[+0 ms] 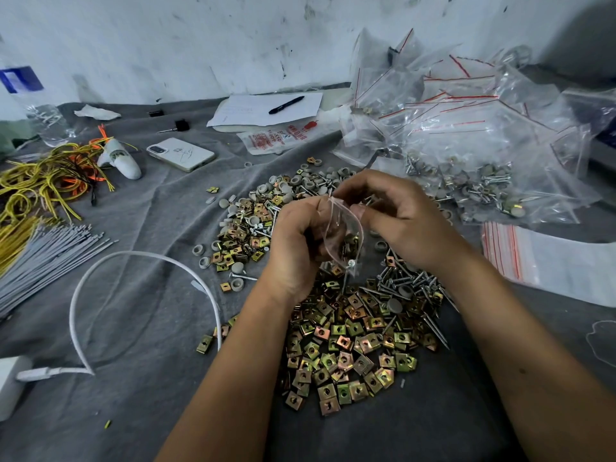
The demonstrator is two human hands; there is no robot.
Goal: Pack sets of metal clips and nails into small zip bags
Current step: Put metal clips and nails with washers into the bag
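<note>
Both hands, the left hand point(297, 243) and right hand point(396, 216), pinch a small zip bag point(343, 236) of clips and nails above the tabletop point(140, 248) pile, apparently at the sealing step; next, press the zip closed.

Around the heap of metal clips point(346, 341), the nails point(411, 281) lie just right, the cable point(213, 295) left, the phone point(181, 154) far behind-left, and the filled zip bags point(466, 141) behind-right.
</note>
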